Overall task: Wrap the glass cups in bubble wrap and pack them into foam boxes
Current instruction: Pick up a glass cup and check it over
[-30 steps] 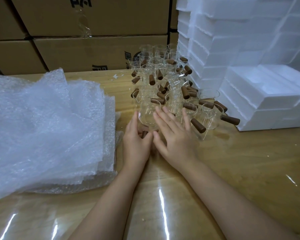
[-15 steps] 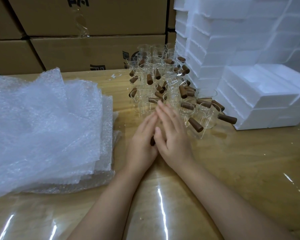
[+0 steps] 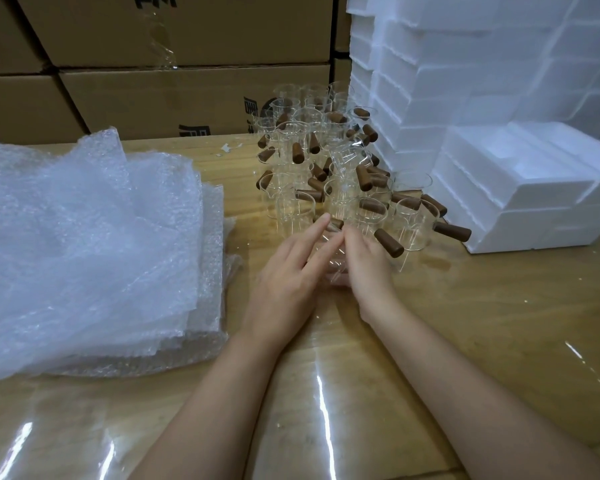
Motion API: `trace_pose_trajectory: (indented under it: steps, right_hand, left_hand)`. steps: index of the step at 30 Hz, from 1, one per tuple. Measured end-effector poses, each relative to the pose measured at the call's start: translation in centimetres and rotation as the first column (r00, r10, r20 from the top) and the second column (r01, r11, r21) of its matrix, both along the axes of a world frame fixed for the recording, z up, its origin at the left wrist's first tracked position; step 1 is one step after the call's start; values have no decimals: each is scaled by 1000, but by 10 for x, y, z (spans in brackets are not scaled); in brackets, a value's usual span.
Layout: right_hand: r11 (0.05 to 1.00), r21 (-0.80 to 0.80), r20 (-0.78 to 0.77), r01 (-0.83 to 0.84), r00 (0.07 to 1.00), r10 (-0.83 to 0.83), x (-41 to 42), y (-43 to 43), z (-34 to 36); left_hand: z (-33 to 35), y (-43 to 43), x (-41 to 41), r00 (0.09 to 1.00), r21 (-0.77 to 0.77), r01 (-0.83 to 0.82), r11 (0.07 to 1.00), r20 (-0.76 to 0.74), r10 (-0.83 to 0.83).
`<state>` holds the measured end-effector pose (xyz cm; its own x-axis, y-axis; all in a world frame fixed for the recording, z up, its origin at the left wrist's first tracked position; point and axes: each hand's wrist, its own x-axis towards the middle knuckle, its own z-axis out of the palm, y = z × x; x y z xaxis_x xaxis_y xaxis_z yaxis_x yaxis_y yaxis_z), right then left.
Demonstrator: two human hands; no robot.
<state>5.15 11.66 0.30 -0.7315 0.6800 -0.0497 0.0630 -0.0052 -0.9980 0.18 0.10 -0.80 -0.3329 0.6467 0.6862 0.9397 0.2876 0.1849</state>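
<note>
I hold a clear glass cup with a brown wooden handle, tilted just above the wooden table. My left hand lies against the cup's left side with fairly straight fingers. On the cup's right side, my right hand curls its fingers round the glass. Just behind my fingertips stands a cluster of several more glass cups, some stacked. To the left lies a thick stack of bubble wrap sheets. White foam boxes sit at the right.
A tall stack of white foam pieces rises at the back right. Brown cardboard cartons form a wall behind the table. Clear film covers the near part of the table top.
My hands have drawn one cup out of the cluster's front toward me and tipped it over. The view has shifted slightly; the other cups and the bubble wrap have not moved.
</note>
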Motion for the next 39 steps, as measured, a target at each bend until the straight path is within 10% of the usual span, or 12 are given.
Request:
trace_pose_trajectory:
  steps: [3,8,12,17,22,27,34,39]
  right_hand:
    - [977,-176,41,-123,990,132,4,7,6]
    - [994,-14,-215,-106,971,100,3,-4,-3]
    - [987,158,-367,-32,926,89,7,-17,-6]
    - [829,546,-496,118,843,207,12,-29,-3]
    - [644,752,-445,136,826,346,11,-33,-3]
    - [798,602,-481,-14,792,377,16,-40,0]
    - [996,8,-377,87,923,-78,15,-20,4]
    - [982,-37,-227,-184,959,171,13,-4,0]
  left_hand:
    - [2,1,2,997,-37,-46,998,-68,43]
    - [6,0,10,976,4,-198,980,-89,197]
    - [12,6,21,982,241,17,970,181,-62]
    - [21,14,38,653,518,-177,837,698,-294]
    - [21,9,22,349,582,-411,702,811,-469]
    - [14,5,5,75,666,-448,596,692,-718]
    - [16,-1,-13,31,697,-401,595,659,-752]
    - [15,0,-13,-62,715,-294,635,648,-759]
